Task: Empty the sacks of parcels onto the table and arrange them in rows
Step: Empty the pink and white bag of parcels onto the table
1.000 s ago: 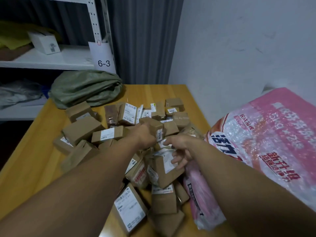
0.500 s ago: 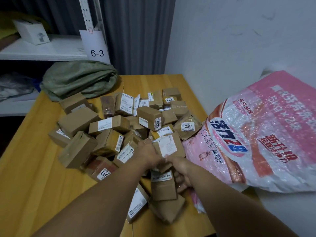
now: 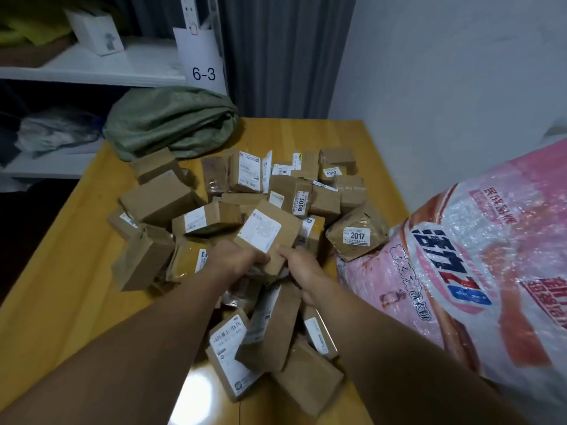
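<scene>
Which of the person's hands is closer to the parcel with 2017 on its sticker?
The right hand. It sits just left of the 2017 parcel, holding a labelled box; the left hand holds that box's other side, farther away.

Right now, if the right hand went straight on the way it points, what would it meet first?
The right hand grips the tilted box with the white label, which the left hand holds too. Past that, the parcel marked 3008 looks next in line, though depth is unclear.
</scene>
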